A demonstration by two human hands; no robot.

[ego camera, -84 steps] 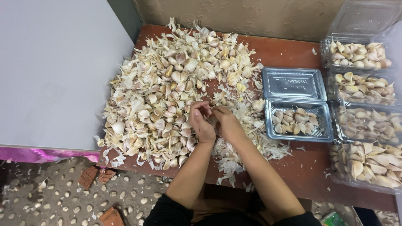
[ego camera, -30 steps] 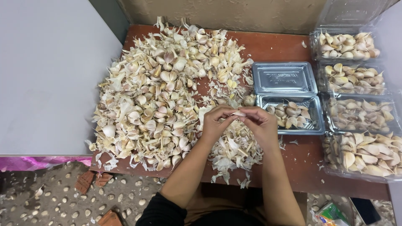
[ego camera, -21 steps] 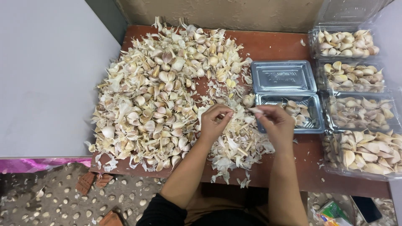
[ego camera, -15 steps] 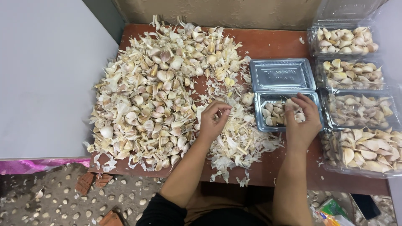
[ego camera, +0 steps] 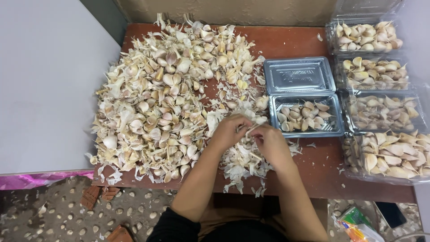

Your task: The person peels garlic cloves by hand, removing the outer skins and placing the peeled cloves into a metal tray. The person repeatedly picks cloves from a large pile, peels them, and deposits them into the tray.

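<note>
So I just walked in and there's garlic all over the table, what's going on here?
A person seated at the wooden table has both hands together over a small heap of papery skins. The left hand and right hand pinch a garlic piece between them. A big pile of garlic cloves lies to the left. To the right sits an open clear container, partly filled with cloves, and beyond it four fuller trays.
</note>
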